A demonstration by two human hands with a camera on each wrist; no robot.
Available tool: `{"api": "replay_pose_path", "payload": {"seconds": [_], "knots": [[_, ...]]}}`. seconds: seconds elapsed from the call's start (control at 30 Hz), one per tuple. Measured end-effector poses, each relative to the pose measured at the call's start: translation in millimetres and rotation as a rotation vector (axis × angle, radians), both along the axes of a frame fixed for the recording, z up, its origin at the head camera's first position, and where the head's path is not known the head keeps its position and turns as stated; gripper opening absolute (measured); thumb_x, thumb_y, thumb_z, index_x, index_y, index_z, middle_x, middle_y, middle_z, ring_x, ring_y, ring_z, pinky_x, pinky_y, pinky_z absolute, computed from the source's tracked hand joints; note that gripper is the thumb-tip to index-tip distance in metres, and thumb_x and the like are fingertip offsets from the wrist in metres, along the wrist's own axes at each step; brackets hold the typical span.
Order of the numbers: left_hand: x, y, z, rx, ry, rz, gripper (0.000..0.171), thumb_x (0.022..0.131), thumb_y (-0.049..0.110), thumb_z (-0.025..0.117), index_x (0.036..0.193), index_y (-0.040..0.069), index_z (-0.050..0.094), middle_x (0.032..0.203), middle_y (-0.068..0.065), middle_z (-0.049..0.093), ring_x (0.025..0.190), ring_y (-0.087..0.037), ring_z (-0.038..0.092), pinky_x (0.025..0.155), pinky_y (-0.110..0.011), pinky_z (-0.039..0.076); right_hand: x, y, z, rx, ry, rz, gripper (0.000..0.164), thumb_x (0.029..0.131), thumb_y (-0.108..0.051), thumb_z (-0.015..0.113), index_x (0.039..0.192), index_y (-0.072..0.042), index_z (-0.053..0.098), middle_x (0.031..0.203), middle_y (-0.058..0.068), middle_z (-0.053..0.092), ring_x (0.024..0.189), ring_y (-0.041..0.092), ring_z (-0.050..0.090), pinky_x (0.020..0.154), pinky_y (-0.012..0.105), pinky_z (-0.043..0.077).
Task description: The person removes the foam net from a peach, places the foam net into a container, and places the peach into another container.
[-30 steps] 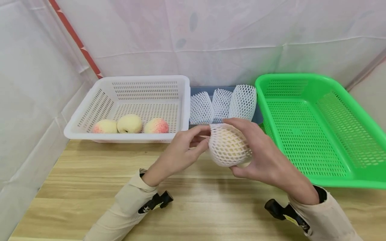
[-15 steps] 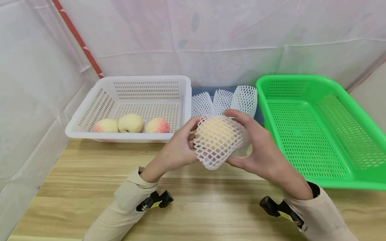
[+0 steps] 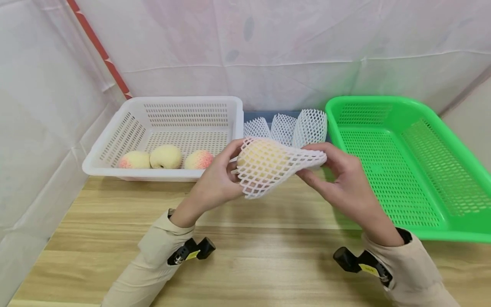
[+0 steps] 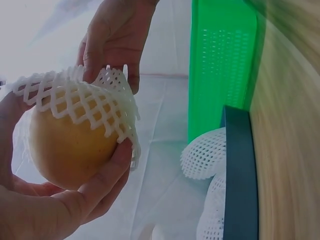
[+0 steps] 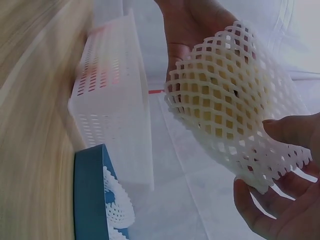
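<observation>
A yellow peach (image 4: 70, 145) is partly covered by a white foam net sleeve (image 3: 268, 164) above the table. My left hand (image 3: 216, 179) grips the peach from the left, its fingers curled around the fruit and the sleeve's edge. On the other side my right hand (image 3: 343, 181) pinches the sleeve's loose right end between thumb and fingers, drawing it to a narrow point. In the left wrist view the lower part of the peach shows bare. Through the mesh in the right wrist view, the fruit (image 5: 215, 100) shows yellow.
A white basket (image 3: 163, 172) with 3 peaches (image 3: 166, 157) stands at the back left. Behind the hands, a blue-grey tray (image 3: 251, 115) holds several foam net sleeves (image 3: 310, 127). To the right is a green basket (image 3: 383, 232) on the wooden table (image 3: 253, 264).
The peach and sleeve have moved left and slightly up with my left hand. My right hand has shifted from around the peach to the sleeve's end, which is now stretched rightward.
</observation>
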State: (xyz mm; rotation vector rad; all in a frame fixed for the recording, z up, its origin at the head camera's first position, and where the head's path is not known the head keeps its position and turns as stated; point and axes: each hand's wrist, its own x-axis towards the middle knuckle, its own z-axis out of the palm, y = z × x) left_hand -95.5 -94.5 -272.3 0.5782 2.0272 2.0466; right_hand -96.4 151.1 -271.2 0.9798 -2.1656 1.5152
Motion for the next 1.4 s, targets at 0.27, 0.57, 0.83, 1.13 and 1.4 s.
{"api": "replay_pose_path", "payload": {"seconds": [0.27,0.57,0.83,1.13,1.4], "knots": [[-1.5,-4.2,2.4,-0.081,0.030,0.072,0.082,0.069,-0.010,0.073,0.142,0.005,0.039,0.133,-0.015,0.046,0.112,-0.033,0.056,0.083,-0.038,0.055,-4.0,0.6,-1.5,-0.007,-0.068,-0.117,0.031,0.077,0.020,0.067,0.105,0.006,0.065,0.100,0.000,0.069,0.086,0.011,0.064,0.069,0.017,0.053],[-0.1,-14.2,3.6,-0.117,0.005,0.125,0.078,0.072,0.004,0.081,0.139,0.014,0.044,0.132,-0.004,0.048,0.108,-0.028,0.060,0.082,-0.037,0.056,-9.6,3.9,-4.1,-0.046,-0.143,-0.204,0.024,0.081,0.015,0.066,0.104,0.009,0.064,0.099,0.002,0.068,0.084,0.011,0.065,0.068,0.017,0.053],[0.1,-20.1,3.6,-0.139,-0.002,0.150,0.078,0.071,0.006,0.082,0.138,0.016,0.044,0.132,-0.003,0.049,0.108,-0.027,0.060,0.081,-0.038,0.057,-12.3,5.4,-4.5,-0.041,-0.157,-0.230,0.024,0.082,0.014,0.066,0.105,0.009,0.064,0.101,0.005,0.067,0.085,0.011,0.064,0.069,0.018,0.054],[-0.4,-24.8,5.0,-0.164,0.009,0.169,0.077,0.071,0.006,0.083,0.138,0.016,0.045,0.130,-0.003,0.050,0.107,-0.027,0.061,0.082,-0.037,0.056,-13.9,7.7,-3.5,-0.060,-0.181,-0.256,0.025,0.084,0.012,0.065,0.108,0.011,0.061,0.103,-0.001,0.066,0.088,0.012,0.065,0.070,0.019,0.055],[-0.3,-29.6,6.0,-0.183,0.019,0.192,0.078,0.071,0.006,0.083,0.138,0.016,0.046,0.128,-0.003,0.053,0.106,-0.026,0.061,0.082,-0.037,0.056,-18.2,8.9,-4.5,-0.078,-0.170,-0.296,0.023,0.085,0.007,0.066,0.108,0.009,0.062,0.104,-0.001,0.066,0.089,0.011,0.065,0.069,0.016,0.053]]}}
